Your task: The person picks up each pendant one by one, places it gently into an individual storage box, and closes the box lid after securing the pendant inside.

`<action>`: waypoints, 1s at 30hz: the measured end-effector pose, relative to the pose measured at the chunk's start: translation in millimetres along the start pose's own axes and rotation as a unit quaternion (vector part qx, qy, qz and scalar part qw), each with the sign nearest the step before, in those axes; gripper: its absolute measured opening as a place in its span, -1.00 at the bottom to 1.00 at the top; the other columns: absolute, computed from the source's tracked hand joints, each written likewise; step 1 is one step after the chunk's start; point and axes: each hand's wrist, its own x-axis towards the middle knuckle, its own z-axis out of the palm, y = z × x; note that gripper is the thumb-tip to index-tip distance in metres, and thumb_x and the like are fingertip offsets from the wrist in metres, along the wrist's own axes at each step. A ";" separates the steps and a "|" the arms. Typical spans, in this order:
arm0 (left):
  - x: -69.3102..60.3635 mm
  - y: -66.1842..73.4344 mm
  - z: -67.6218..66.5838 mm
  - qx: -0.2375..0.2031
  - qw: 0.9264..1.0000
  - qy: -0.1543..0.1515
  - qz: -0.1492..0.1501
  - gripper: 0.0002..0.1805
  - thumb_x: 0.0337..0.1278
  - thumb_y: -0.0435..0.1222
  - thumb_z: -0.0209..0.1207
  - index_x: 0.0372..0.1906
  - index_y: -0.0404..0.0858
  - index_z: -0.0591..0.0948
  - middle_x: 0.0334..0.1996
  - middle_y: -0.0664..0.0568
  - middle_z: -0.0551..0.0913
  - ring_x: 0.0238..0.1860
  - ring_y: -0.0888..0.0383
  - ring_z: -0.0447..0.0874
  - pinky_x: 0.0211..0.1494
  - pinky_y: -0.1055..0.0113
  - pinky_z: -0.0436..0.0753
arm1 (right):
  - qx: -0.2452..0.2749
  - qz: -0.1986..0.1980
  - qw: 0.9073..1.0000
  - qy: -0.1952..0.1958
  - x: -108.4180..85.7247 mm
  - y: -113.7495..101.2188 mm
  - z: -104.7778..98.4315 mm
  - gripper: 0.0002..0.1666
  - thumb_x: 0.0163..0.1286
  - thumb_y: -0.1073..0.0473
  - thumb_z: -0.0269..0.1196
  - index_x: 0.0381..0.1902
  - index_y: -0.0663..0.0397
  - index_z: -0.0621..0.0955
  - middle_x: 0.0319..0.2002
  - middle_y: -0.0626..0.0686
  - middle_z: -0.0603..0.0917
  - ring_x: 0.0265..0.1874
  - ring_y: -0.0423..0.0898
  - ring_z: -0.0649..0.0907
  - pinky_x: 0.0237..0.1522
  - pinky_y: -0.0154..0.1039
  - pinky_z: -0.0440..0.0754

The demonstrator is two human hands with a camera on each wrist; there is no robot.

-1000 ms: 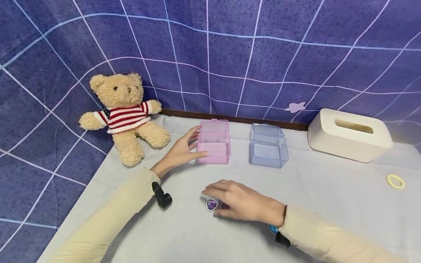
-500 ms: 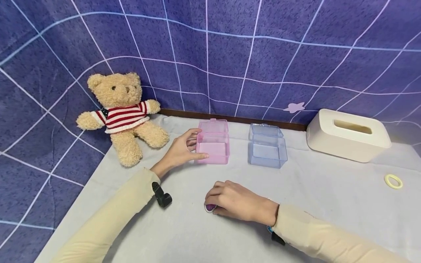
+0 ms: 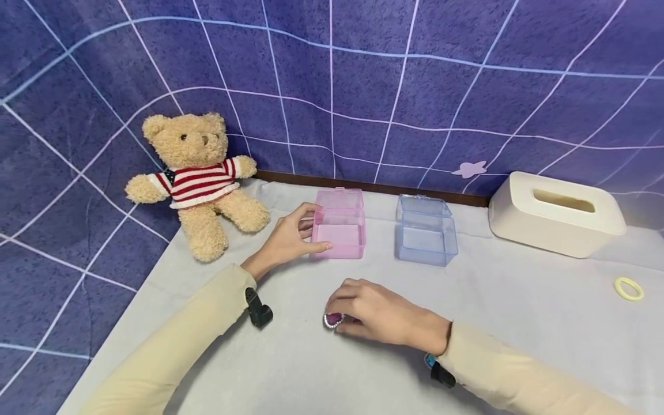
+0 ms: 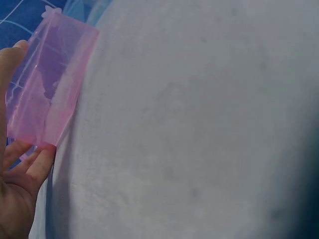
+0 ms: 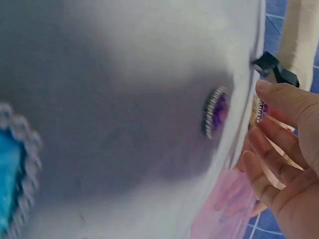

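My left hand point(image 3: 287, 235) holds the open pink plastic box point(image 3: 338, 245) by its left side. Its thumb lies over the front rim and its fingers reach the back, by the raised lid; the left wrist view has fingertips against the pink wall point(image 4: 55, 79). Over the cloth in front, my right hand point(image 3: 381, 314) pinches a purple heart-shaped gem with a beaded silver edge point(image 3: 334, 320) between thumb and fingers. A second purple gem point(image 5: 217, 113) lies on the cloth, visible in the right wrist view. Beside the right wrist is a blue gem point(image 3: 429, 360), mostly hidden in the head view.
An open blue plastic box point(image 3: 426, 245) stands right of the pink one. A teddy bear point(image 3: 199, 190) in a striped sweater sits at the back left. At the back right are a cream tissue box point(image 3: 557, 216) and a pale yellow ring point(image 3: 629, 289).
My right hand's fingers have closed from a looser spread onto the purple gem, which now looks tilted. The left hand stays at the pink box.
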 end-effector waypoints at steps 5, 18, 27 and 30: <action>3.1 5.4 4.5 0.014 1.000 -0.012 -0.001 -0.12 -0.24 -0.33 0.53 0.27 -0.27 0.33 0.22 -0.29 0.48 0.21 -0.15 0.55 0.19 0.19 0.65 | 0.002 0.011 0.999 0.031 -6.1 2.8 -17.7 -0.78 0.22 0.11 0.39 -0.17 -0.01 0.69 -0.13 -0.11 0.70 -0.08 -0.21 0.62 0.06 -0.35 0.63; -8.1 29.5 3.0 0.028 1.000 -0.010 0.005 -0.15 -0.21 -0.45 0.47 0.27 -0.44 0.29 0.21 -0.44 0.41 0.21 -0.31 0.50 0.26 0.01 0.58 | -0.013 0.048 0.989 0.137 14.5 31.4 -60.2 -0.70 0.10 0.25 0.45 -0.19 0.20 0.68 -0.16 0.09 0.73 -0.12 -0.04 0.68 0.00 -0.25 0.71; -1.2 2.0 3.6 0.032 0.999 0.003 0.018 -0.15 -0.25 -0.36 0.52 0.25 -0.28 0.34 0.19 -0.27 0.47 0.18 -0.13 0.57 0.20 0.23 0.64 | 0.005 0.085 0.984 0.154 42.6 67.9 -63.3 -0.78 0.15 0.31 0.40 -0.22 0.27 0.69 -0.24 0.12 0.74 -0.20 0.00 0.71 -0.08 -0.19 0.73; -1.3 1.1 3.8 0.046 0.999 0.007 0.020 -0.15 -0.24 -0.30 0.53 0.24 -0.24 0.35 0.18 -0.24 0.50 0.17 -0.10 0.59 0.16 0.28 0.66 | 0.008 0.101 0.985 0.140 50.6 77.3 -58.8 -0.79 0.17 0.31 0.39 -0.21 0.27 0.69 -0.23 0.13 0.75 -0.21 0.00 0.71 -0.10 -0.21 0.73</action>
